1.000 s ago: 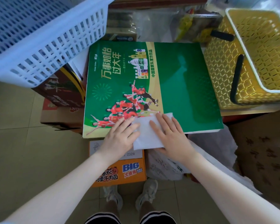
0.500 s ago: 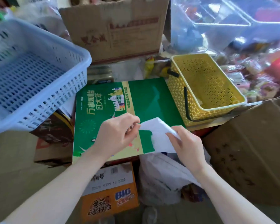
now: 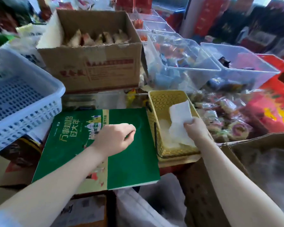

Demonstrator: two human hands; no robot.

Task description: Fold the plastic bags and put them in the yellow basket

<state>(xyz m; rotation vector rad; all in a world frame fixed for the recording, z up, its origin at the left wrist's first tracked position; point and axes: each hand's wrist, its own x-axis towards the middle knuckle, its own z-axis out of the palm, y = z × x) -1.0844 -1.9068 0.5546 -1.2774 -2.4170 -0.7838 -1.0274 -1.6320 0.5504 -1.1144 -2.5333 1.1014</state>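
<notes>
The right hand (image 3: pixel 194 128) pinches the near edge of a folded white plastic bag (image 3: pixel 180 113), fingers curled round it; this grip is clamped on the bag, which stands up and away from the hand, tilted over the inside of the yellow plastic lattice basket (image 3: pixel 156 102). The bag's lower part runs down past the hand toward more crumpled white plastic (image 3: pixel 174 140) lying on the basket's floor. The hand itself sits over the basket's right rim.

The left hand (image 3: pixel 115 139) hovers well apart from the bag, fingers loosely curled and holding nothing, above a flat green printed carton (image 3: pixel 129 161) that lies just left of the basket, touching its side.

Further out, a pale blue slotted plastic basket (image 3: pixel 23 102) stands to the left, an open brown cardboard box (image 3: pixel 97 71) behind the green carton, and clear plastic bins (image 3: pixel 203 63) of wrapped goods behind the yellow basket.
</notes>
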